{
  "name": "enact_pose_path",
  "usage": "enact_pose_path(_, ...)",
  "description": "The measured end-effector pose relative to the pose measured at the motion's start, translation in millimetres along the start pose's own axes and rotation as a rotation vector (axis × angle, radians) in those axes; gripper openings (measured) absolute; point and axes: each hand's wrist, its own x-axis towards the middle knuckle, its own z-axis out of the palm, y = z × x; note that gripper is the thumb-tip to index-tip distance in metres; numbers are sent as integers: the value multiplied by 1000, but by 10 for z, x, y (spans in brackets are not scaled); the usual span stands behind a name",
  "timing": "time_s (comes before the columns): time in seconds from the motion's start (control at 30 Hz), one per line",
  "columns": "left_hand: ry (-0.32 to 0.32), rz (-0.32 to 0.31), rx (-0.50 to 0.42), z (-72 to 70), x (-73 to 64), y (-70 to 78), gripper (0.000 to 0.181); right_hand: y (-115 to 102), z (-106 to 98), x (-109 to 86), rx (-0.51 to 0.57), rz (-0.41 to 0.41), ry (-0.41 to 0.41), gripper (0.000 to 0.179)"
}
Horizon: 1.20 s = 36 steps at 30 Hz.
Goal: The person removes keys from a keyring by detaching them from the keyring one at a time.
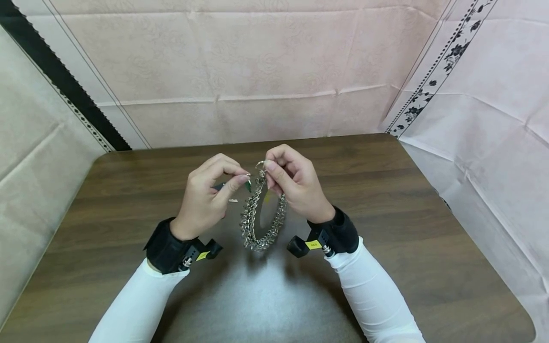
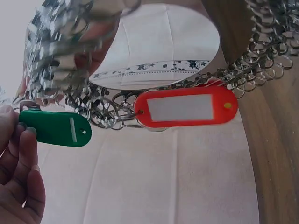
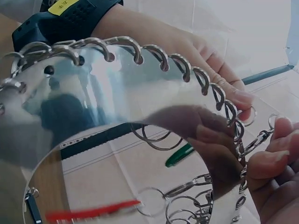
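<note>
A shiny flat metal key hoop (image 1: 253, 228) hangs upright between the two hands, above the table. Small metal rings and clips (image 3: 217, 95) run through holes along its edge. My right hand (image 1: 300, 183) pinches a metal clip's ring at the hoop's top. At its left, my left hand (image 1: 203, 200) pinches the ring end of a green key tag (image 2: 56, 128) between thumb and fingers. A red key tag (image 2: 187, 108) with a white label hangs from the hoop in the left wrist view. Fingers partly hide the pinched rings.
The brown wooden table (image 1: 386, 200) has rounded corners. A pale cloth (image 1: 257, 66) covers the wall behind it, and white cloth with a floral trim (image 1: 446, 62) hangs at the right. Black wrist straps (image 1: 165, 247) with small cameras sit on both wrists.
</note>
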Motion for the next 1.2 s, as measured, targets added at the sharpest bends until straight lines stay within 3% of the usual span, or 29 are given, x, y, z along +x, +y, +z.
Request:
enact_pose_path(0.47,2,-45,124,-125,-42,-215,7,32,23,5,30,35,-30,11)
enact_pose_path(0.77,-122,-181,237,-210,-270,-473,10,7,-23,11,24,48,-13,12)
enact_pose_path(1.03,-282,-297,353,-258,-377,-750,17,3,-52,9,70,67,29,13)
enact_pose_path(1.2,-332,-360,393,-290,-451,-885,16,13,-39,9,90,81,31,12)
